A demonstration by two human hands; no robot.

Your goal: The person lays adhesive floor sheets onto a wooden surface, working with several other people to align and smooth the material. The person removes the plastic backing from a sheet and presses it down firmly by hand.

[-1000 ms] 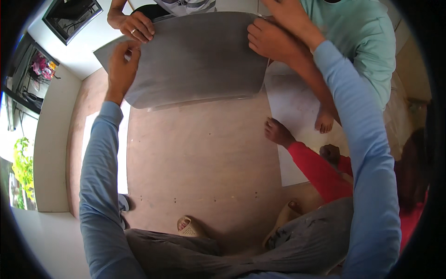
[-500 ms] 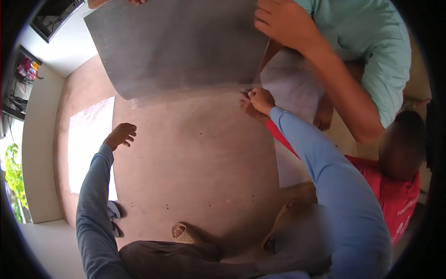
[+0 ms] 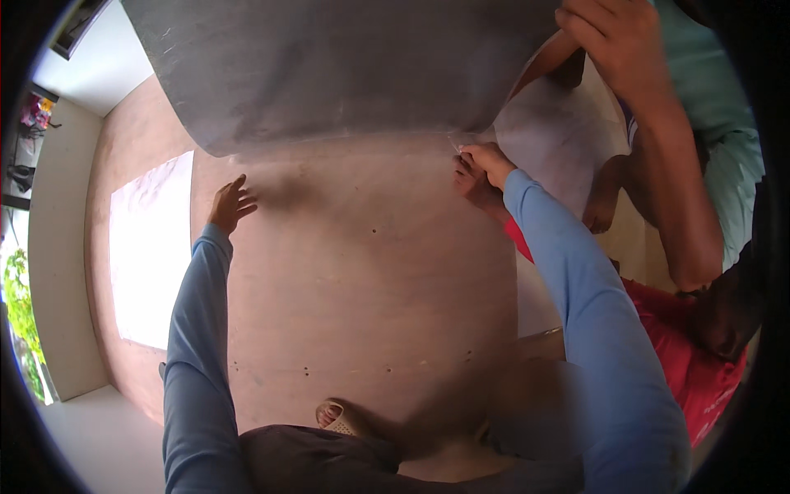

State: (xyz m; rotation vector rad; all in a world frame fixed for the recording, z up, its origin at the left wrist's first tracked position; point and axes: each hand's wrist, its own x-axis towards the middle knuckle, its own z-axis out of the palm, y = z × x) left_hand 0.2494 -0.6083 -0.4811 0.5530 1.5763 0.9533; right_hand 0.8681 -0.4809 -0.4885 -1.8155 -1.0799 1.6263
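Observation:
A large dark grey sheet [image 3: 354, 70] curves down onto a brown board [image 3: 370, 288], with a thin clear strip [image 3: 346, 144] along its near edge. My left hand [image 3: 233, 203] hovers over the board below the sheet's left corner, fingers spread, holding nothing. By the right corner, my right hand [image 3: 491, 163] is closed in a pinch on what looks like the end of clear film. Just under it is a co-worker's hand [image 3: 476, 186] with a red sleeve. Another person's raised hand [image 3: 613, 37] grips the sheet's right side.
A white sheet [image 3: 152, 255] lies on the left, near a low wall [image 3: 62, 247]. Pale sheeting [image 3: 547, 136] lies beyond the board's right edge. Two people crowd the right side, one in teal [image 3: 712, 90], one in red [image 3: 675, 329]. A sandalled foot [image 3: 336, 416] stands near me.
My left hand has moved forward and nearer the dark sheet's edge. My right hand keeps its pinch by the right corner. The teal-clad person's arm appears farther right; the whole view has shifted.

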